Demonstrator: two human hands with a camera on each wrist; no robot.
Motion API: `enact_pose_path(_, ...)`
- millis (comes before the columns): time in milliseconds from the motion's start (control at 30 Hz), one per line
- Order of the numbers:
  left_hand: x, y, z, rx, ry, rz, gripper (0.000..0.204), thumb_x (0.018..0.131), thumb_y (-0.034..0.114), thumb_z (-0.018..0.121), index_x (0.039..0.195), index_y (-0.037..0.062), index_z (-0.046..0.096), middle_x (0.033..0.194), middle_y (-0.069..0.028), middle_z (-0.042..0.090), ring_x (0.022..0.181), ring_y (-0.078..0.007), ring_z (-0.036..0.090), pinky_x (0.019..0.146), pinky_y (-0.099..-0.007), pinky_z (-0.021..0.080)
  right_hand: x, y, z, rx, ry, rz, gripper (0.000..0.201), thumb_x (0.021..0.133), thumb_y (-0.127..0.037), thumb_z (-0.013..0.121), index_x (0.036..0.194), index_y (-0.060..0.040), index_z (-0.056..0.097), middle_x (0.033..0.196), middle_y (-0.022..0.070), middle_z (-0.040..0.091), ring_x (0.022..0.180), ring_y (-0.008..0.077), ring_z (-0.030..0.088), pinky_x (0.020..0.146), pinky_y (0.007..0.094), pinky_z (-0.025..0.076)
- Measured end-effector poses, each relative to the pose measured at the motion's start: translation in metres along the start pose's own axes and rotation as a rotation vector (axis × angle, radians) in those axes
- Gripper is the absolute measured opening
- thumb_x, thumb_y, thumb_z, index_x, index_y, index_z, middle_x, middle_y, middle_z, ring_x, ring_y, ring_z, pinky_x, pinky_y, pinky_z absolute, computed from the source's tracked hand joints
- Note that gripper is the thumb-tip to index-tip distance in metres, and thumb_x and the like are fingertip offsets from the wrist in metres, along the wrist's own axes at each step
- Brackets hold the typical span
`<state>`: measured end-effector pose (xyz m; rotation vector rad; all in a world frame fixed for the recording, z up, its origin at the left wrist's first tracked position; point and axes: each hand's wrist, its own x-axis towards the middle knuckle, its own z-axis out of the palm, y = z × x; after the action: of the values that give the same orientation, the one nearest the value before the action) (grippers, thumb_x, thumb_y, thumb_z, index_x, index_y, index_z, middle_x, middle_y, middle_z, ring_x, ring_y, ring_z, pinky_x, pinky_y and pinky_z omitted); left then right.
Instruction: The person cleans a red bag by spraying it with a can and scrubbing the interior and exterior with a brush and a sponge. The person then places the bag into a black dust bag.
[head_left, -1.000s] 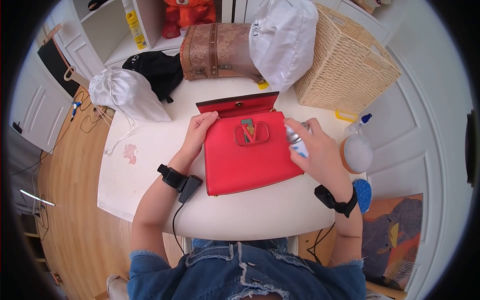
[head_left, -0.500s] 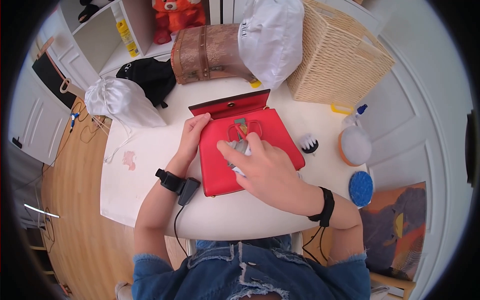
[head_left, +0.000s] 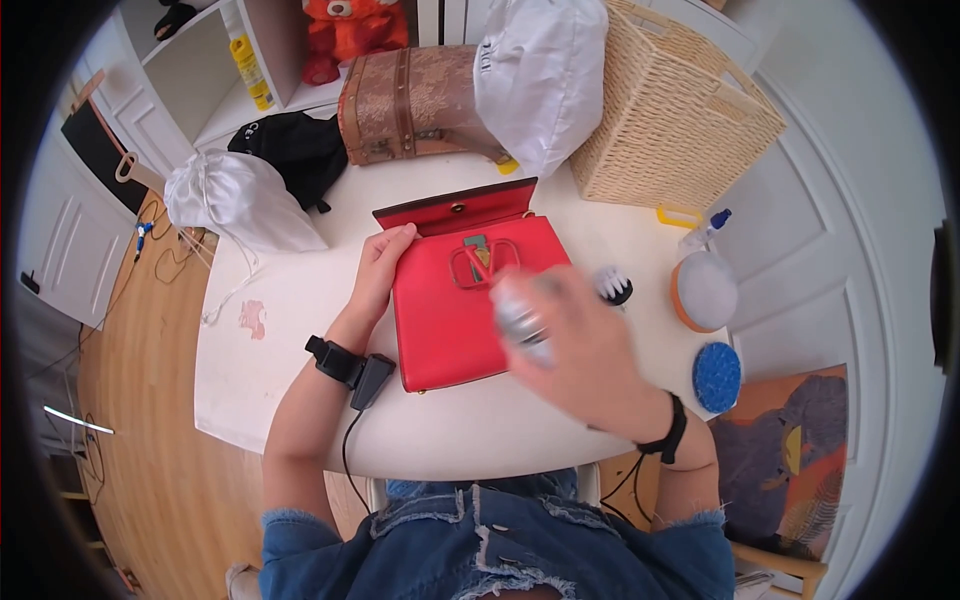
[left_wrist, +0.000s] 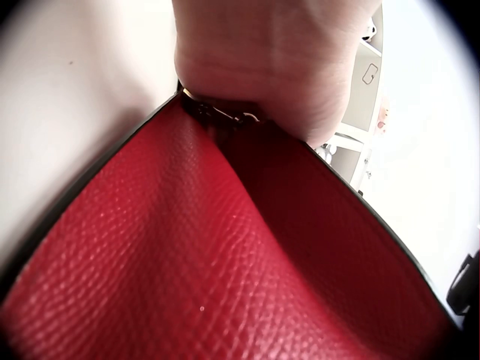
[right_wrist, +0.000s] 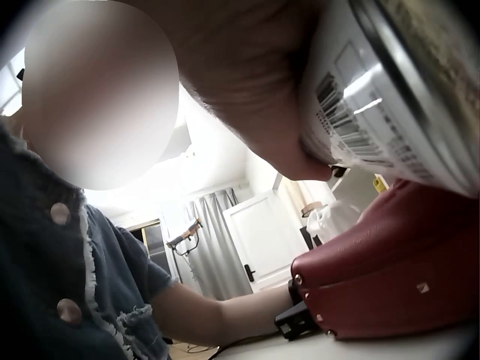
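A red handbag (head_left: 445, 335) lies on the white table with its flap (head_left: 480, 208) folded back and a V emblem (head_left: 484, 263) on its front. At the upper left corner of the bag, my left hand (head_left: 376, 272) grips the edge; the left wrist view shows this hand (left_wrist: 270, 67) over the corner, beside the fold between body and flap. My right hand (head_left: 588, 340), blurred, holds a spray can (head_left: 520, 320) over the right half of the bag. Close up in the right wrist view, the can (right_wrist: 360, 127) shows a barcode and a metal rim.
Right of the bag sit a white-bristled brush (head_left: 612, 284), a round white pad (head_left: 708, 288) with an orange rim, a blue scrubbing pad (head_left: 717, 377) and a blue-topped bottle (head_left: 706, 230). Behind stand a wicker basket (head_left: 680, 130), a brown trunk (head_left: 400, 105) and white dust bags (head_left: 240, 200).
The right hand with the spray can moved left from the bag's right edge to over the emblem, then back rightward and slightly down. The left hand stayed at the bag's corner.
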<state>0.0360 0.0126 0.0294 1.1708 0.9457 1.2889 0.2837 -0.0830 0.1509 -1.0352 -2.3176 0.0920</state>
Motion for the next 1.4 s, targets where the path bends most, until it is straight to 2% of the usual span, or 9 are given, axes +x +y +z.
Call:
enact_pose_path(100, 0.0, -0.001, 0.0, -0.016, 0.008, -0.003, 0.031, 0.098, 0.029, 0.053, 0.082, 0.0045, 0.064, 0.069, 0.0047, 0.061, 0.061, -0.0007, 0.052, 0.058, -0.0168, 0.04, 0.012, 0.036, -0.022, -0.056, 0.507, 0.104, 0.068, 0.073, -0.009, 0.074, 0.134, -0.0065, 0.043, 0.12, 0.0168, 0.053, 0.096, 0.0325, 0.062, 0.079, 0.0371, 0.052)
enact_pose_path(167, 0.0, 0.0, 0.001, -0.015, 0.012, -0.013, 0.031, 0.098, 0.029, 0.053, 0.082, 0.0045, 0.064, 0.069, 0.0048, 0.06, 0.062, -0.0007, 0.052, 0.058, -0.0169, 0.039, 0.018, 0.07, -0.036, -0.134, 0.546, 0.218, 0.064, 0.076, -0.01, 0.075, 0.131, -0.0025, 0.043, 0.121, 0.0186, 0.054, 0.103, 0.0321, 0.06, 0.088, 0.0373, 0.048)
enact_pose_path(333, -0.001, 0.001, 0.001, 0.002, 0.018, -0.032, 0.031, 0.098, 0.029, 0.053, 0.082, 0.0046, 0.064, 0.069, 0.005, 0.06, 0.062, -0.0008, 0.051, 0.059, -0.0173, 0.039, 0.01, 0.158, -0.021, 0.32, 0.566, 0.623, 0.065, 0.077, -0.013, 0.076, 0.128, 0.0014, 0.039, 0.115, 0.0171, 0.058, 0.106, 0.0266, 0.058, 0.094, 0.0367, 0.043)
enact_pose_path(433, 0.0, 0.0, 0.001, 0.008, 0.028, -0.037, 0.032, 0.098, 0.03, 0.053, 0.082, 0.0045, 0.063, 0.069, 0.0051, 0.059, 0.062, -0.0009, 0.051, 0.059, -0.0173, 0.039, -0.007, 0.205, 0.002, 0.158, 0.574, 0.592, 0.067, 0.077, -0.014, 0.076, 0.129, 0.0011, 0.037, 0.116, 0.0169, 0.057, 0.107, 0.0253, 0.056, 0.094, 0.036, 0.043)
enact_pose_path(967, -0.001, 0.002, 0.001, 0.012, 0.008, -0.02, 0.033, 0.098, 0.029, 0.052, 0.081, 0.0041, 0.064, 0.068, 0.0051, 0.059, 0.062, -0.0008, 0.05, 0.058, -0.0172, 0.038, -0.033, 0.195, 0.016, 0.16, 0.759, 0.578, 0.067, 0.077, -0.012, 0.074, 0.131, 0.0012, 0.037, 0.123, 0.0195, 0.05, 0.117, 0.0304, 0.049, 0.101, 0.0397, 0.037)
enact_pose_path(1067, -0.002, 0.004, 0.001, 0.012, 0.008, -0.017, 0.033, 0.098, 0.029, 0.051, 0.081, 0.0043, 0.064, 0.068, 0.0052, 0.058, 0.062, -0.0007, 0.05, 0.058, -0.0173, 0.038, -0.047, 0.155, 0.002, -0.272, 0.666, 0.418, 0.063, 0.078, -0.009, 0.071, 0.13, 0.0017, 0.038, 0.123, 0.0201, 0.049, 0.116, 0.0344, 0.049, 0.1, 0.0426, 0.038)
enact_pose_path(1133, -0.002, 0.003, 0.001, 0.014, 0.006, -0.019, 0.033, 0.099, 0.029, 0.051, 0.081, 0.0045, 0.064, 0.068, 0.0053, 0.058, 0.062, -0.0006, 0.05, 0.058, -0.0174, 0.038, -0.062, 0.142, 0.003, -0.344, 0.253, 0.297, 0.061, 0.077, -0.008, 0.07, 0.129, 0.0016, 0.039, 0.123, 0.021, 0.048, 0.112, 0.0393, 0.05, 0.097, 0.0437, 0.04)
enact_pose_path(1233, 0.0, 0.0, 0.0, 0.011, 0.006, -0.018, 0.033, 0.099, 0.03, 0.051, 0.081, 0.0047, 0.063, 0.068, 0.0055, 0.058, 0.061, -0.0005, 0.049, 0.058, -0.0174, 0.038, -0.071, 0.132, 0.016, -0.066, -0.046, 0.428, 0.058, 0.076, -0.006, 0.07, 0.126, 0.0019, 0.042, 0.12, 0.0212, 0.048, 0.107, 0.0409, 0.051, 0.093, 0.0434, 0.042)
enact_pose_path(1400, -0.001, -0.001, 0.0, -0.01, 0.002, -0.018, 0.033, 0.099, 0.03, 0.051, 0.081, 0.0051, 0.064, 0.069, 0.0055, 0.059, 0.062, -0.0001, 0.05, 0.059, -0.0172, 0.038, -0.069, 0.138, 0.028, 0.019, -0.196, 0.319, 0.055, 0.078, -0.002, 0.067, 0.126, 0.0022, 0.041, 0.118, 0.021, 0.048, 0.104, 0.04, 0.052, 0.09, 0.0426, 0.044)
